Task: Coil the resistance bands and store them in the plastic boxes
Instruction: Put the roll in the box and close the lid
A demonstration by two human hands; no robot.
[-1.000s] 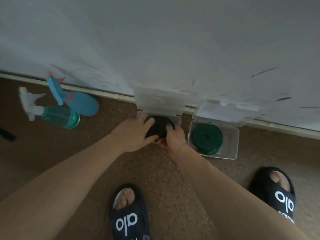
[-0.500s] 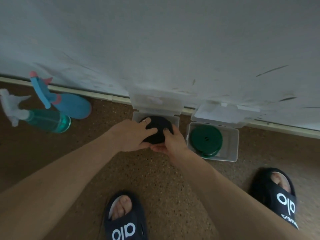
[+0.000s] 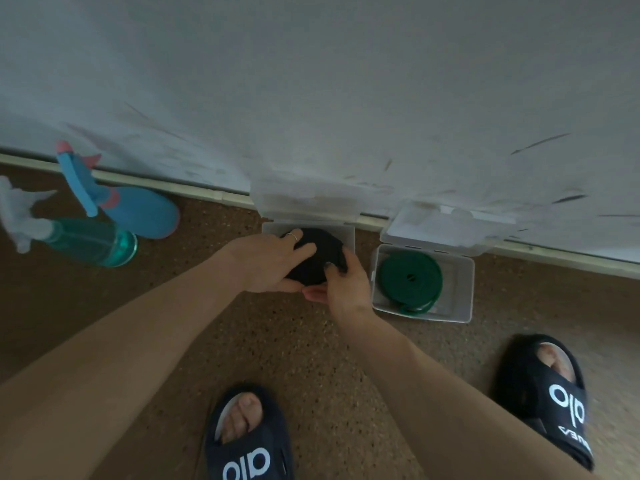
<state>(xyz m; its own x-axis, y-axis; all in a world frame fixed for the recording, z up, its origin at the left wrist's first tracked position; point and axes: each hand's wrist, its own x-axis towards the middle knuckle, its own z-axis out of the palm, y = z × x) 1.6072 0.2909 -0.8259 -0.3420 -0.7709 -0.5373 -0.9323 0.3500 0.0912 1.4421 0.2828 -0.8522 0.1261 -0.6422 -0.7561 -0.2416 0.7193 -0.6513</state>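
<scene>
We grip the coiled black resistance band [image 3: 317,259] with our left hand [image 3: 268,263] and right hand [image 3: 344,284], over the open clear plastic box [image 3: 348,233] beyond our fingers. Right of our right hand, a second clear plastic box [image 3: 462,289] holds a coiled green band [image 3: 410,277]; left of our left hand lie a teal spray bottle [image 3: 88,242] and a blue spray bottle [image 3: 138,211].

Two clear plastic boxes are set side by side on the speckled brown floor [image 3: 311,358], lids propped against the white wall [image 3: 346,81] behind.

Left clear plastic box [image 3: 272,227]: coiled black resistance band [image 3: 320,252] held over it between left hand [image 3: 266,263] and right hand [image 3: 346,287].

Right clear plastic box [image 3: 464,289]: coiled green resistance band [image 3: 408,277] laid inside.

Teal spray bottle [image 3: 86,242] and blue spray bottle [image 3: 138,211] are laid on the floor, well left of the boxes.

Two black slide sandals [image 3: 249,445] are placed nearest the viewer.
</scene>
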